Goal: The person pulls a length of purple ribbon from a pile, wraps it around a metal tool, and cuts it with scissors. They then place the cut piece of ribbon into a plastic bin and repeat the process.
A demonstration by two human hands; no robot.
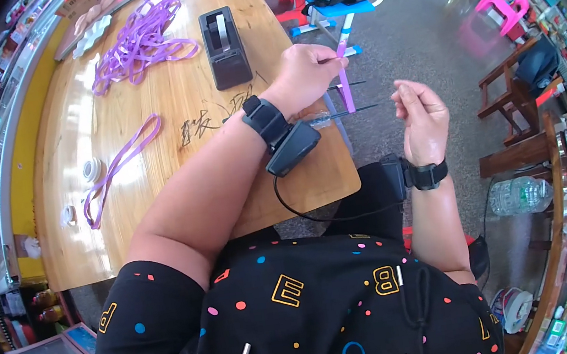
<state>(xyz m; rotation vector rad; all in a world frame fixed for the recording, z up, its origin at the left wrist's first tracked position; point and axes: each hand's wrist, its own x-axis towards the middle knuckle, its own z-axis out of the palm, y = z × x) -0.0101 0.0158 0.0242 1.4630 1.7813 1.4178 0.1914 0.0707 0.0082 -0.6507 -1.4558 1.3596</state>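
My left hand (307, 73) reaches past the right edge of the table, its thumb and fingertips pinching a narrow purple strap (347, 91). The strap runs down from the fingers, across two thin dark rods (360, 109) that jut out from the table's edge. To the right, apart from the strap, my right hand (423, 115) hovers over the floor with its fingers curled and the thumb against them; nothing shows in it. A black tape dispenser (225, 50) stands on the table beyond my left wrist. One looped purple strap (121, 162) lies left of my left forearm.
A tangled heap of purple straps (144, 41) covers the far part of the wooden table (93, 256). Two small white rolls (91, 169) sit near its left side. Beyond stand a blue chair (336, 4) with a black bag and a pink stool (506, 6). Shelves line the right.
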